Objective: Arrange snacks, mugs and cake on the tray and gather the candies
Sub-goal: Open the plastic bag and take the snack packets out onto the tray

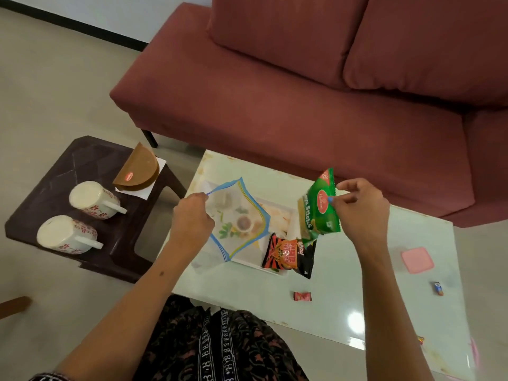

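Observation:
My left hand (192,215) pinches the rim of a clear zip bag (239,218) with a blue-yellow seal, held open above the white tray (277,207) on the glass table. My right hand (360,207) grips a green snack packet (320,207) above the tray's right side. An orange-black snack packet (288,255) lies on the tray's near right corner. Two floral mugs (94,199) (67,235) lie on their sides on the dark stool, with the brown half-round cake (138,170) behind them. Wrapped candies (302,296) (438,288) lie loose on the table.
The glass table (343,312) stands before a maroon sofa (302,92). A pink square lid (417,259) rests at the table's right. Another small candy (420,339) sits near the table's right front. The dark stool (90,160) is left of the table.

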Action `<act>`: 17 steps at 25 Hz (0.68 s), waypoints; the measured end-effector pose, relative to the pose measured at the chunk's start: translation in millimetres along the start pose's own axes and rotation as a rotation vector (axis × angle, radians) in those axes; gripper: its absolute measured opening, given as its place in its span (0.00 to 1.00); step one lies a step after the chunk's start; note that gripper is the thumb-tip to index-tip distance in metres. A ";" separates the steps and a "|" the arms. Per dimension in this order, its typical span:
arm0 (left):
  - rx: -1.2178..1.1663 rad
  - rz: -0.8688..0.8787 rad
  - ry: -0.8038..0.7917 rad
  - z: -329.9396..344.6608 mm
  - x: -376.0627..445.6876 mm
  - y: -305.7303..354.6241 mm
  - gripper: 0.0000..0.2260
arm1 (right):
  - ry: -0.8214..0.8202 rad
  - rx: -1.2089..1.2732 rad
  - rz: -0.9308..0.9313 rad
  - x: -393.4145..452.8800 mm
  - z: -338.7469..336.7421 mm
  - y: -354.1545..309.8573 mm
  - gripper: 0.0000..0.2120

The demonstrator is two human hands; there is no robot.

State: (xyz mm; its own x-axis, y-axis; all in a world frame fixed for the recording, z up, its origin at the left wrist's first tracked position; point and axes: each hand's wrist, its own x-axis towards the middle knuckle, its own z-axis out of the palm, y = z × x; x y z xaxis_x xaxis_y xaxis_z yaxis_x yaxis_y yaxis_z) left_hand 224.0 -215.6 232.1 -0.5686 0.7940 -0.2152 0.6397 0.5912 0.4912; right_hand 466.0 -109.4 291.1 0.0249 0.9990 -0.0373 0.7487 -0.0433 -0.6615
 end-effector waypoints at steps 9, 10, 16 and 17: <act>-0.020 -0.008 0.027 8.5 5.7 -0.2 0.19 | -0.210 0.111 0.299 52.1 123.5 98.5 0.10; -0.024 -0.021 0.025 9.3 5.8 -0.6 0.19 | -0.225 0.166 0.368 56.8 134.5 104.5 0.10; -0.038 -0.036 0.066 9.7 2.9 -12.6 0.19 | -0.242 0.196 0.599 74.0 178.8 147.2 0.11; -0.040 -0.034 0.072 9.4 1.2 -14.4 0.19 | -0.223 0.178 0.619 76.4 179.7 156.3 0.11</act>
State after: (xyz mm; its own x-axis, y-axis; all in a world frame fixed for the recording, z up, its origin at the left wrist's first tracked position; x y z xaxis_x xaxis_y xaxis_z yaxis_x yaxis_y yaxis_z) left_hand 218.9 -221.8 216.9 -0.6262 0.7605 -0.1718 0.5992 0.6104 0.5180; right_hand 465.9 -41.9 50.2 0.2623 0.7639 -0.5896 0.5196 -0.6267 -0.5808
